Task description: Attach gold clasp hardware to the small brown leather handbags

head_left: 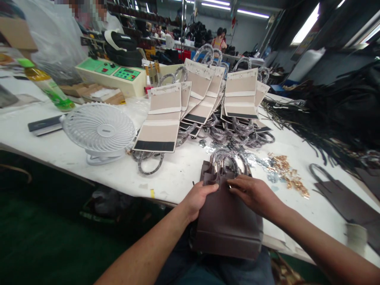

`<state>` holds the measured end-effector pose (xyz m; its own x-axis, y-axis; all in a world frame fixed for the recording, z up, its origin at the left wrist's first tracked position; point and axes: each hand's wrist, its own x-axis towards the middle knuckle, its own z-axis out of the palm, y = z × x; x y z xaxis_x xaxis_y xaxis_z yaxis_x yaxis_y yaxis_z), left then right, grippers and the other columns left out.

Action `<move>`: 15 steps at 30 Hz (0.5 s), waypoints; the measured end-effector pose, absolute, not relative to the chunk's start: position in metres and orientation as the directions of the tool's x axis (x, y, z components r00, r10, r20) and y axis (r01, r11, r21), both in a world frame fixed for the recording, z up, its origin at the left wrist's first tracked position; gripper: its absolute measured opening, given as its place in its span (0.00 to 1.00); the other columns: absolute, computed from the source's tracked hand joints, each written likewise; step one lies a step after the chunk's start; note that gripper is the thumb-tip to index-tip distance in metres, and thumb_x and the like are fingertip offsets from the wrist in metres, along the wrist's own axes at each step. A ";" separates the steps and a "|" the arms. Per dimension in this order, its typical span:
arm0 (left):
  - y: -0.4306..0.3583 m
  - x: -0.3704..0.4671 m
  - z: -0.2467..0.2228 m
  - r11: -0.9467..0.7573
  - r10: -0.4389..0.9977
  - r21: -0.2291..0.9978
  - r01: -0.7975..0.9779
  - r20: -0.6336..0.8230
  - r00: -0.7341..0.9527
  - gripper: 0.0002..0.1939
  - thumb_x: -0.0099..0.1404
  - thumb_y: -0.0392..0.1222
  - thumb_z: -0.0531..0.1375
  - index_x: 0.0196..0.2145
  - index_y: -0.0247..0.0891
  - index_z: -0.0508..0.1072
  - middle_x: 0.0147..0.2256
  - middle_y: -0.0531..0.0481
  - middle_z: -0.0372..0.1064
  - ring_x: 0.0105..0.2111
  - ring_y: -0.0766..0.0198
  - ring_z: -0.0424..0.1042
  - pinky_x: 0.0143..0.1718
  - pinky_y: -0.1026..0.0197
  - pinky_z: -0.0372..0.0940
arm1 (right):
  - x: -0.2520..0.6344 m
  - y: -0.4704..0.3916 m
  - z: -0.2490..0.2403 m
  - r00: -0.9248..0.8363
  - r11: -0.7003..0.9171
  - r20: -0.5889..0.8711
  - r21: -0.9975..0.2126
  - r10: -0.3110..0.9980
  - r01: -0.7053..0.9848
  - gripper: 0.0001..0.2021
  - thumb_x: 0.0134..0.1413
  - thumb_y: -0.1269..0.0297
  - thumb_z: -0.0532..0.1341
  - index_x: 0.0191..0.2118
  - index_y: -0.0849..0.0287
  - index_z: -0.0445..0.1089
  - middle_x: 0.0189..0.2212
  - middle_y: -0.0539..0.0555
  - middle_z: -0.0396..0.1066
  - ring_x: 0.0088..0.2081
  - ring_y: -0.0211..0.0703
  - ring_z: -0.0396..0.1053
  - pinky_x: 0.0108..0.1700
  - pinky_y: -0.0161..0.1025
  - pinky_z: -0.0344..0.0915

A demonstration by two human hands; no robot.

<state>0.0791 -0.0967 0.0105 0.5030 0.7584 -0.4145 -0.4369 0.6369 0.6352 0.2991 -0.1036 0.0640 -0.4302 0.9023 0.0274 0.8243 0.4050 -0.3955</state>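
Workshop or factory floor, bag-making by the look. Long white worktable [175,176]: beige panels [163,105] piled mid-table, plastic-wrapped handles [150,173] among them; loose gold-coloured metal pieces [292,180] to the right; brown handbag [228,213] at the near edge. Right, dark strips [287,122] in bulk. Far left, cream control box [130,83] with buttons. Farther back: people [219,42], heaped black goods [200,32], fluorescent tubes [253,14] overhead.

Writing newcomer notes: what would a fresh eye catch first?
First, the dark brown bag at the near edge of the table, with the left hand on its side and the right hand at its front. Beyond it, a heap of beige panels stands out; the white fan sits to their left, gold-coloured fittings lower right.
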 end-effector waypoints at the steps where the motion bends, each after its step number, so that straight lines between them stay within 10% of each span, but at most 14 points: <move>1: -0.097 0.079 0.011 0.636 0.759 0.637 -0.435 -0.416 0.501 0.18 0.58 0.41 0.69 0.45 0.31 0.80 0.36 0.39 0.80 0.31 0.58 0.78 0.39 0.57 0.73 | 0.299 -0.102 0.065 -0.415 0.387 0.024 -0.413 0.909 0.824 0.11 0.66 0.66 0.60 0.50 0.52 0.77 0.41 0.52 0.77 0.43 0.44 0.75 0.46 0.39 0.69; 15: -0.099 0.077 0.009 0.631 0.761 0.662 -0.405 -0.427 0.488 0.19 0.54 0.44 0.71 0.42 0.33 0.79 0.33 0.43 0.79 0.31 0.57 0.77 0.36 0.59 0.70 | 0.297 -0.099 0.066 -0.539 0.503 -0.015 -0.337 0.842 0.796 0.10 0.68 0.64 0.58 0.46 0.53 0.78 0.37 0.53 0.74 0.38 0.44 0.73 0.39 0.39 0.66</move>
<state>0.0774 -0.0986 0.0089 0.4880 0.7613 -0.4270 -0.4047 0.6308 0.6620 0.2972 -0.0993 0.0662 -0.5392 0.8421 -0.0150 0.7955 0.5034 -0.3372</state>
